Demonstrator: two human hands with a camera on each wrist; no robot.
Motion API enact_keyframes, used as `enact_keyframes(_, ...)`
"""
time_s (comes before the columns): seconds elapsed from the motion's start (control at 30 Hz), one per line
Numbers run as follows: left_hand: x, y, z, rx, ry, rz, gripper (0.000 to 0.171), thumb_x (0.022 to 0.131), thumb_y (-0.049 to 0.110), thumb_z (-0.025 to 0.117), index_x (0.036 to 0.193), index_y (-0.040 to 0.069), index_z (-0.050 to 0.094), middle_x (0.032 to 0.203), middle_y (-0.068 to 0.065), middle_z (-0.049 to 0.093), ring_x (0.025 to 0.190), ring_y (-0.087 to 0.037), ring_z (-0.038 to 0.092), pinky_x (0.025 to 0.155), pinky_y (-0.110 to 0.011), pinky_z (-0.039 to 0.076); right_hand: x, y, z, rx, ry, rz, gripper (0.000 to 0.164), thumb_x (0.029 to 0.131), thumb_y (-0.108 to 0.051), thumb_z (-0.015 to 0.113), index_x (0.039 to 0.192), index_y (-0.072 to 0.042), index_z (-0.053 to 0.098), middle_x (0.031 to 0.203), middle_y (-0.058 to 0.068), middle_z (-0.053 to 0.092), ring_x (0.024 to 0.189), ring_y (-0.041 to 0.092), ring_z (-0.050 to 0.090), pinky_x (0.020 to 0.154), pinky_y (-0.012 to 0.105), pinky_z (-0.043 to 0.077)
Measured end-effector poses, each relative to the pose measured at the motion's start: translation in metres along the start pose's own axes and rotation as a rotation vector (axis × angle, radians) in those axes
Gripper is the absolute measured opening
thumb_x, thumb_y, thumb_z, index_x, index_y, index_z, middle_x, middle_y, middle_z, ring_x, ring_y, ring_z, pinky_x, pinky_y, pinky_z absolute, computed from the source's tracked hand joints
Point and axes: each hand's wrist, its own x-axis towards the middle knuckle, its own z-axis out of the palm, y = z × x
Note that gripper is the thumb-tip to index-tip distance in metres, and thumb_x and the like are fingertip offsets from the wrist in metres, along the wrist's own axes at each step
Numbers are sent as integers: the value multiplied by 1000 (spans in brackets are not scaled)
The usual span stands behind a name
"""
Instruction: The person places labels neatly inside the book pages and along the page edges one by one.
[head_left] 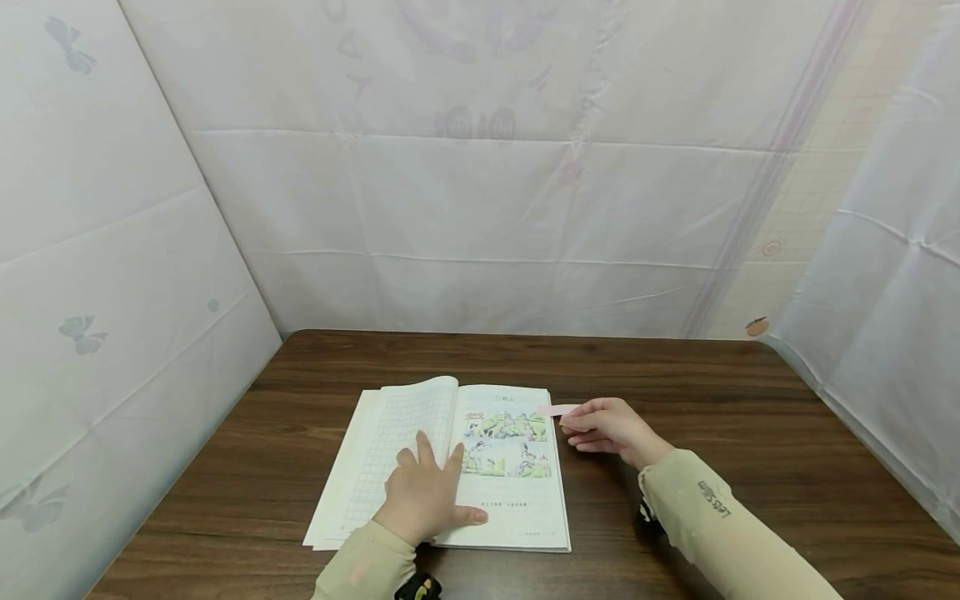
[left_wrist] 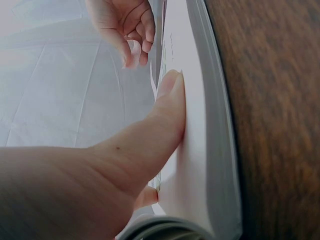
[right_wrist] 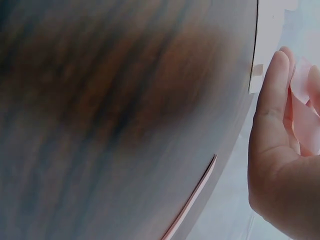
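A book lies spread on the table, a gridded page on its left side and a page with coloured pictures on its right. My left hand rests across the lower middle with fingers spread; in the left wrist view its thumb presses the page. Beside the book's upper right edge, my right hand pinches a pale pink paper strip, whose left end overlaps the page margin. Curled pink paper shows between thumb and fingers in the right wrist view.
The dark wooden table extends around the book. White patterned cloth hangs behind it and at both sides. A thin pinkish edge of something lies low in the right wrist view; its kind is unclear.
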Motion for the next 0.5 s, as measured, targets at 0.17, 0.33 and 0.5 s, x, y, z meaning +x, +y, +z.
enact_keyframes(0.17,-1,-1,-1,0,-4,-2,100,66,77,69,142,15,55,143,-41,39,98,-45,52,49,-35,43,1,-2,5,-17,17,-1,24,87,-8,73,105,4,64,91,10,75,70,15,70,70,30,60)
enact_keyframes(0.33,-2,-1,-2,3,0,-5,100,66,77,70,142,15,55,143,-41,39,97,-45,52,49,-35,43,2,-4,8,-45,32,-11,27,86,-9,75,105,7,65,87,6,73,70,15,66,69,29,59)
enact_keyframes(0.5,-3,-1,-2,8,0,-7,99,66,77,69,142,15,55,143,-40,40,97,-44,52,48,-34,43,4,-5,10,-78,40,-4,27,86,-9,75,106,8,67,84,3,71,69,14,64,67,29,59)
